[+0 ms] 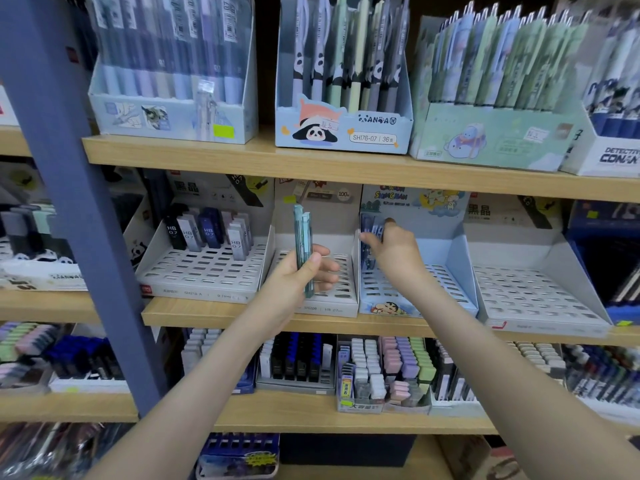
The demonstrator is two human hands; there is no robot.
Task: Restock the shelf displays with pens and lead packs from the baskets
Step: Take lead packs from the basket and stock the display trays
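On the middle wooden shelf (214,315), a grey slotted display tray (204,271) at the left holds upright black, grey and navy lead packs (207,233). Just right of it, the left hand (304,275) curls round a thin upright stack of teal translucent lead packs (303,237). Further right, the right hand (393,252) pinches small blue lead packs (373,231) in the far left corner of a pale-blue cartoon-printed tray (453,268).

teal lead packs (303,252), panda-print box (343,128)

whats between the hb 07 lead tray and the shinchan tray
A grey slotted tray, visible slots bare; the left hand holds teal packs before it, head view.
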